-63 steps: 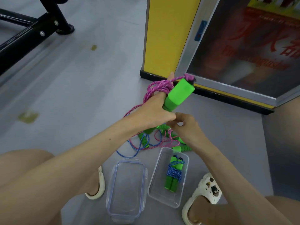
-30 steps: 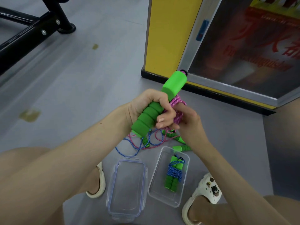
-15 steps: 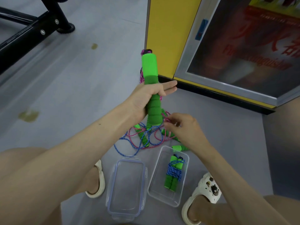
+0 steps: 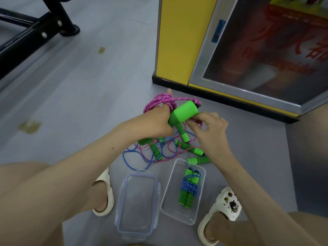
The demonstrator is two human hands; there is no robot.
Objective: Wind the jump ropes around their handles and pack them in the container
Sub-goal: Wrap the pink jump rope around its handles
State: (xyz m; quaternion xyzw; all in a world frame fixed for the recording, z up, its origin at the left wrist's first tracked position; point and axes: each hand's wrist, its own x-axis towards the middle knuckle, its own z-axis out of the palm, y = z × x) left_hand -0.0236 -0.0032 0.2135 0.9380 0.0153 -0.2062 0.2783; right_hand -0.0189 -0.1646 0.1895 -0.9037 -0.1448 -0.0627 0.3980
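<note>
Left hand point(image 4: 150, 124) clenched round a green foam jump-rope handle point(image 4: 182, 112), pink rope point(image 4: 160, 101) looped in several coils over its fingers, one fingertip poking up past the coils. Right hand point(image 4: 210, 129) pinched on the pink cord just beside the handle's thick end, remaining fingers half curled; exact grip point blurred, probably thumb against forefinger. Below both hands, on grey floor point(image 4: 88, 96), a loose tangle of blue rope point(image 4: 134, 157) and thin pink cord with several more green handles point(image 4: 157, 150) lying among it. Nearer the body, a clear plastic container point(image 4: 167, 197) holding one wound bundle point(image 4: 189, 188): two green handles bound in blue rope, set toward the container's far half, near half bare. Just left of it, almost touching, a clear lid point(image 4: 124, 201) lying flat. White sandals point(image 4: 106, 192) flanking lid and container on either side. Yellow cabinet base point(image 4: 177, 41) close behind the hands to the right, black frame point(image 4: 26, 39) far left, wide bare floor between them.
</note>
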